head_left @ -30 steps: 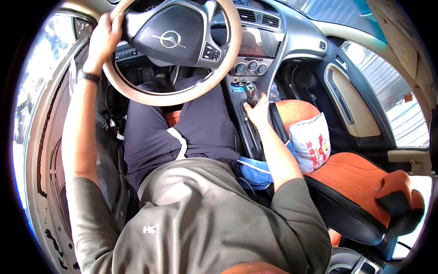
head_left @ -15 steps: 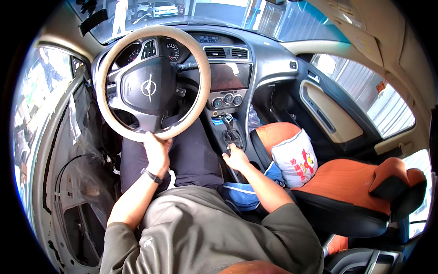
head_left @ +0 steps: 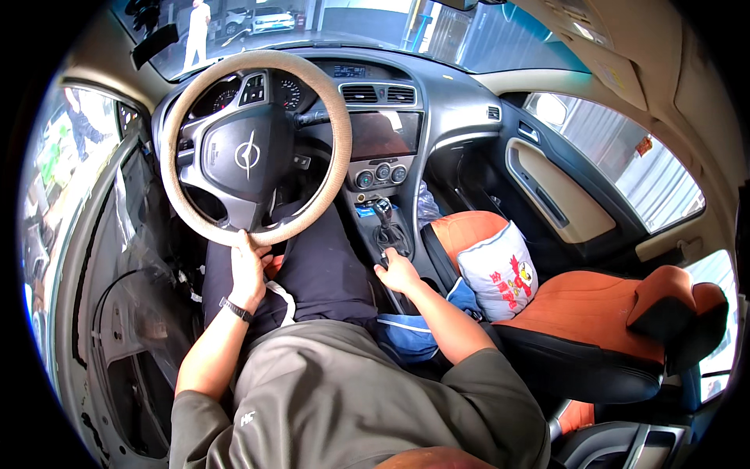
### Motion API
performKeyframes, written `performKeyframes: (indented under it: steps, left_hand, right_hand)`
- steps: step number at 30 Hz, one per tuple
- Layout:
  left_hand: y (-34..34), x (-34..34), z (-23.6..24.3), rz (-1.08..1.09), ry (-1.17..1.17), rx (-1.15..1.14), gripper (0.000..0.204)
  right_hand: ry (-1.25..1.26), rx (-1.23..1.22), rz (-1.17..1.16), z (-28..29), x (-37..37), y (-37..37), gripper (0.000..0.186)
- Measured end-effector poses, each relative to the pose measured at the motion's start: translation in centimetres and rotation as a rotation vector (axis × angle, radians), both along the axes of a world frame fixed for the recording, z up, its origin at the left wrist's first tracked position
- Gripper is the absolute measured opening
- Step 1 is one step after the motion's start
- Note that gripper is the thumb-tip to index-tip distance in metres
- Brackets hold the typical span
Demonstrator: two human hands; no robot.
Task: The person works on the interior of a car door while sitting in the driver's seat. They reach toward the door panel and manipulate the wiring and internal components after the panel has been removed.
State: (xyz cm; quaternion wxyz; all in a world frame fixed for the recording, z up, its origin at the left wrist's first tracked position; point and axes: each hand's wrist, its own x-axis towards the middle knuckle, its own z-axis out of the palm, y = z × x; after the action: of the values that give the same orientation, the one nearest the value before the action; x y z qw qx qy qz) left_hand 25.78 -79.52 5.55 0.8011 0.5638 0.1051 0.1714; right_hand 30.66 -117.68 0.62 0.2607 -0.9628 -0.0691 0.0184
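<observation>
steering wheel (head_left: 244,152): curled left hand (head_left: 248,275) holds its near rim; right hand (head_left: 399,273), half closed, just nearer than gear lever (head_left: 382,213); its hold i cannot tell.

Car interior (head_left: 687,117): steering wheel (head_left: 246,152), dashboard (head_left: 449,109), windscreen (head_left: 351,23), orange passenger seat (head_left: 578,309).

an orange-and-black front passenger seat (head_left: 582,309) bore a white pillow (head_left: 500,270) printed in red, resting where cushion (head_left: 466,228) met backrest (head_left: 601,320); beside it, the dark centre console (head_left: 367,228) bore a gear lever (head_left: 383,209).
</observation>
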Motion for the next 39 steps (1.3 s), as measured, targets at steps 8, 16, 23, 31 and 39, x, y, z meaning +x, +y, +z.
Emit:
performKeyframes:
  steps: [8, 16, 23, 31, 39]
  left_hand:
    - [0.5, 0.1, 0.2, 0.042, -0.054, -0.169, 0.053]
    - [3.0, 0.2, -0.6, 0.037, -0.042, -0.076, 0.048]
    - [2.9, 0.9, -0.6, 0.008, -0.044, -0.124, 0.048]
    - [2.5, -2.1, 2.1, 0.087, -0.023, 0.238, 0.038]
    - [-0.7, -1.8, 3.1, 0.077, 0.179, -0.052, 0.059]
  right_hand:
    - [0.006, 0.027, -0.006, 0.2, -0.3, 0.1, 0.053]
    - [0.038, 0.034, -0.013, -0.1, -0.3, -0.6, 0.055]
    - [0.074, 0.041, -0.015, 0.6, -0.1, -0.5, 0.053]
    - [-0.008, -0.076, -0.022, 0.9, 0.0, 1.2, 0.072]
    - [-0.188, 0.022, 0.073, -1.1, -0.8, -0.8, 0.049]
